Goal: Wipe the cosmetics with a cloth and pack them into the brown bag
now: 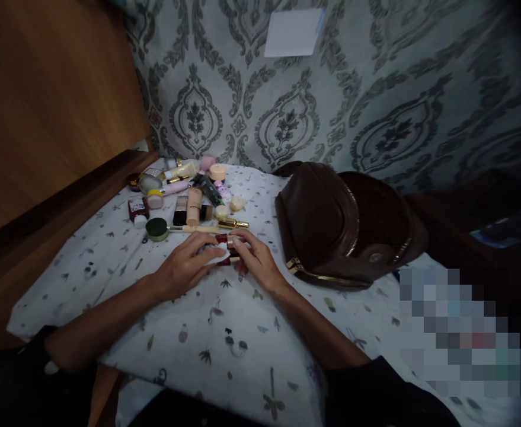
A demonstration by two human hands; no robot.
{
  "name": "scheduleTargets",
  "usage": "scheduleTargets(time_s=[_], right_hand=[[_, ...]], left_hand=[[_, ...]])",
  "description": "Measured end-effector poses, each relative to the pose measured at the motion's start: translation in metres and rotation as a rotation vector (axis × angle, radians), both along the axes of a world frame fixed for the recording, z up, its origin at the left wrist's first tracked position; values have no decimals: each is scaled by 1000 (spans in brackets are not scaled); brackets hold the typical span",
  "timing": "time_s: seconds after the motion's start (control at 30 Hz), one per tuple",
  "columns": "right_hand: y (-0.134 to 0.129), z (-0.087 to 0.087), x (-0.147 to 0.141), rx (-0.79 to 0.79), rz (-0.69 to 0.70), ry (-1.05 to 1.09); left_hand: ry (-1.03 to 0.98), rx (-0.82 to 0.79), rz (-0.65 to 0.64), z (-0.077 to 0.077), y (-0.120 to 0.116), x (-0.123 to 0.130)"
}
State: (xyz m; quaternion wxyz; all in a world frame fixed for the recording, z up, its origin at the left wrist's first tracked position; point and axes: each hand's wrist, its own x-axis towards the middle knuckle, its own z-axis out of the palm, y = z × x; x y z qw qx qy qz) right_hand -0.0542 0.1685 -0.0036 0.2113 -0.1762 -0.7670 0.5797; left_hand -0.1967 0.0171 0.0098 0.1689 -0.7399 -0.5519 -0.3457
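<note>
Black sleeves (384,391) are closest to me on the head cam feed, forearms reaching up over a bench (251,332) draped in white cloth printed with little leaves and doodles. Back wall (287,112) is pale with big grey damask motifs, and a white sheet (293,35) shows up high on it. Wooden panel (51,101) on the left, dark ledge at its foot.

Containers: back left I've got a pile of cosmetics, including a dark red bottle (138,207) with a white cap, a green-lidded jar (157,229), a yellow-rimmed jar (155,198), a beige tube (194,206) and a peach-lidded jar (218,172). Can't make out what's inside any of them. Wooden-handled brush (198,229) and gold tube (233,223) lie along the near side of the pile. Big brown bag (322,219) sits on the right, gold zip facing me, insides hidden.

Small red item (221,239) is between both hands, just this side of the brush. Left hand (182,264) is pinching a white wipe (218,255) against it; right hand (258,261) has its fingers curled round the gold-toned end.

Edges: cloth runs from the wrists down to the near edge, bag's well right of the right hand, and a pixelated patch (456,332) hides the far right.
</note>
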Motion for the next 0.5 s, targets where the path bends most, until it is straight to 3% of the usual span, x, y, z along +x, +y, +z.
scheduleTargets(time_s=[0.2,0.37,0.5], right_hand=[[4,-4,1,-34,28,12],[6,-4,1,67,20,38],[3,0,2,104,24,14]], left_hand=[[-100,-69,-1,1,0,-4],[-200,-91,42,1,1,-9],[-169,-52,52,4,0,-5]])
